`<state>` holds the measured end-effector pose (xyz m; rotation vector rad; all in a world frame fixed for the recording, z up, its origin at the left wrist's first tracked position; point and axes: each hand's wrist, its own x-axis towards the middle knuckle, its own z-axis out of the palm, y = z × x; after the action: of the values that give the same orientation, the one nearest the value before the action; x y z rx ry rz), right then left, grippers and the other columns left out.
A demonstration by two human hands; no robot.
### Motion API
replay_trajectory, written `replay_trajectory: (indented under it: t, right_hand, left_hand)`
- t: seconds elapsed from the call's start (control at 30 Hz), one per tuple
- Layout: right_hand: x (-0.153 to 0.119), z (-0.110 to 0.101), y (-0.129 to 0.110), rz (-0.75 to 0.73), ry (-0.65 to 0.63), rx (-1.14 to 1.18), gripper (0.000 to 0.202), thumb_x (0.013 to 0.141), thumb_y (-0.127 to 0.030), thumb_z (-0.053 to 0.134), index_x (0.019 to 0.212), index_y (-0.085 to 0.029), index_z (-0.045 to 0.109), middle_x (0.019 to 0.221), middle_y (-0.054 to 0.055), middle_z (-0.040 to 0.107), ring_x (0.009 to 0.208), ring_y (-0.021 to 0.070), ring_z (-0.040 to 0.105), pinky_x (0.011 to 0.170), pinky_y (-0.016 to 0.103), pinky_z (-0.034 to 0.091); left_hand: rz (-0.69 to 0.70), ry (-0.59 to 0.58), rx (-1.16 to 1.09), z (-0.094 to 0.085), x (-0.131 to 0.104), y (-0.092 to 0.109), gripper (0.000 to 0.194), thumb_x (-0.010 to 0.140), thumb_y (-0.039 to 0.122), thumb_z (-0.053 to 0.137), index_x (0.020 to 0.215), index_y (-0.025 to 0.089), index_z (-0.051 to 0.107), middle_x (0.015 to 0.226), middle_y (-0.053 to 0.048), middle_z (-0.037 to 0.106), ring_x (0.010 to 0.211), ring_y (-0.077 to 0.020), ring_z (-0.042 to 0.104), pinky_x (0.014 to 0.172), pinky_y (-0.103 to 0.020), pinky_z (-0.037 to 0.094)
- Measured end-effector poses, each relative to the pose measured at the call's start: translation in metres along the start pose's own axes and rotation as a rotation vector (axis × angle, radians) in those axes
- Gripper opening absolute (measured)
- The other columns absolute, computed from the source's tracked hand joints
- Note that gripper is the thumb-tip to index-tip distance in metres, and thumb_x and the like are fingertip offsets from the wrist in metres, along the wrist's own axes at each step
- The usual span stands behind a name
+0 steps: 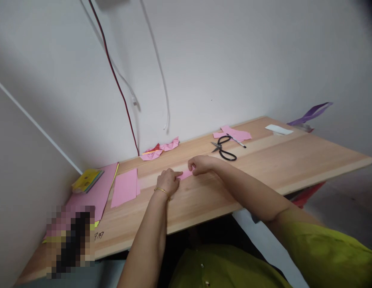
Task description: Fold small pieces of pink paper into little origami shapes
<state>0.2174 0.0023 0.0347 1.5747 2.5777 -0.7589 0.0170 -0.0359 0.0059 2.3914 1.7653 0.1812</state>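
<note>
A small pink paper piece [186, 174] lies on the wooden table between my two hands. My left hand [169, 182], with a thin gold bracelet at the wrist, presses on its left end with fingers bent and close together. At the right end, my right hand [200, 164] has its fingers curled, with thumb and fingertips pinching the paper. Black-handled scissors [224, 148] lie with blades apart behind my right forearm. Left of my left hand are flat pink sheets [125, 188], slightly overlapping.
Folded pink pieces [160, 149] sit at the table's back edge. Pink strips [236, 133] and a pen [237, 141] lie near the scissors. A white strip [278, 129] is far right. Large pink sheets [98, 192] carry a yellow packet [86, 181] at left. Cables [114, 72] hang behind.
</note>
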Motion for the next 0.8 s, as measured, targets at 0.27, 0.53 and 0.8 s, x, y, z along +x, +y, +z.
replay_trajectory:
  t: [0.27,0.53,0.8]
  right_hand:
    - [0.006,0.018,-0.018,0.137,0.156,-0.086,0.041,0.064,-0.053,0.057,0.091,-0.023,0.060,0.102,0.010,0.061,0.098,0.0297,0.053,0.081,0.043,0.035]
    - [0.007,0.013,-0.012,0.079,0.099,-0.039,0.028,0.065,-0.038,0.060,0.088,-0.023,0.060,0.094,0.007,0.064,0.088,0.0246,0.056,0.073,0.035,0.039]
    - [0.006,0.006,0.007,-0.073,0.014,0.035,0.027,0.063,-0.025,0.058,0.090,-0.021,0.062,0.089,0.003,0.065,0.072,0.0155,0.057,0.053,0.021,0.036]
  left_hand:
    - [0.027,0.003,-0.036,0.000,-0.001,0.000,0.040,0.076,0.024,0.046,0.111,0.033,0.062,0.097,-0.006,0.061,0.094,-0.0223,0.054,0.081,-0.032,0.040]
    - [0.031,-0.028,-0.050,-0.002,-0.001,-0.003,0.042,0.076,0.022,0.045,0.113,0.033,0.061,0.101,-0.006,0.059,0.095,-0.0231,0.053,0.081,-0.034,0.040]
    - [0.038,-0.041,-0.041,-0.002,-0.002,-0.006,0.046,0.076,0.018,0.042,0.115,0.035,0.059,0.099,-0.005,0.060,0.094,-0.0222,0.053,0.080,-0.033,0.039]
